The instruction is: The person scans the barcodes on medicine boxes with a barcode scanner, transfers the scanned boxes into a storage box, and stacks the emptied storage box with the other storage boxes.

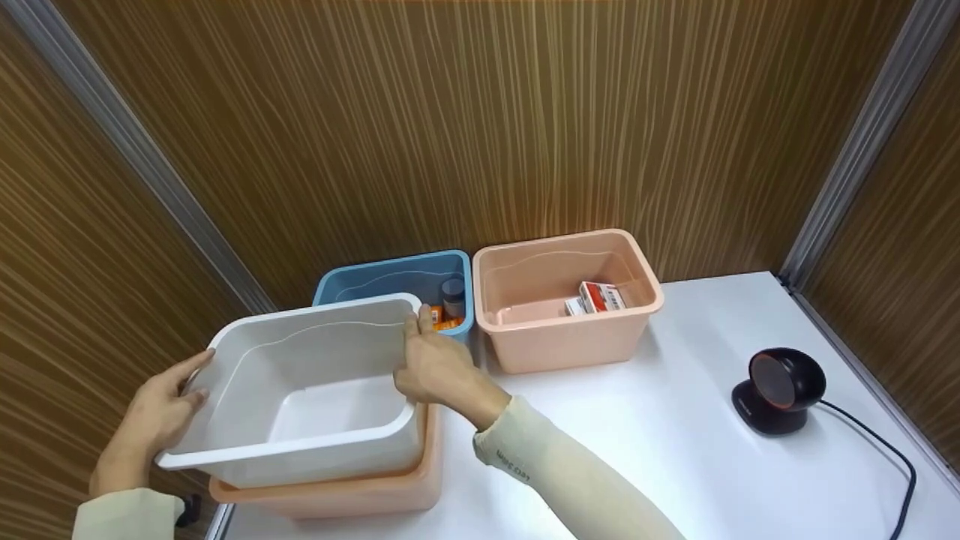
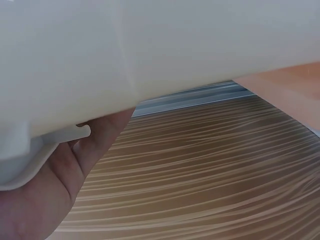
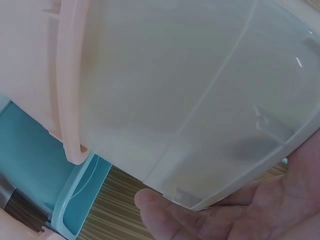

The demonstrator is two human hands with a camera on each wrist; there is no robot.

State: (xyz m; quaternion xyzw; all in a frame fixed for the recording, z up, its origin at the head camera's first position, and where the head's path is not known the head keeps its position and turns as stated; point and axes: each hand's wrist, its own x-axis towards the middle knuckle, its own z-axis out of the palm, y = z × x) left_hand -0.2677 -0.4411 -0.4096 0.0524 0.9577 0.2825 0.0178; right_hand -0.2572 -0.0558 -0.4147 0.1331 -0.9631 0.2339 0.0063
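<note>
A white plastic bin, with nothing inside it, is held by its two short ends. My left hand grips its left rim, thumb on the inner side and the other fingers outside or underneath. On the right rim my right hand holds on, two fingers pointing up along the corner. The white bin tilts, its left end out over the table's edge, and its lower part sits within the rim of a peach bin below. In the right wrist view, the right hand lies under the white bin's rim.
Behind stands a blue bin holding a dark-capped bottle and orange packets. Beside it, a second peach bin contains small red-and-white boxes. A black round device with a cable sits at the right. Wood-patterned panels enclose the table.
</note>
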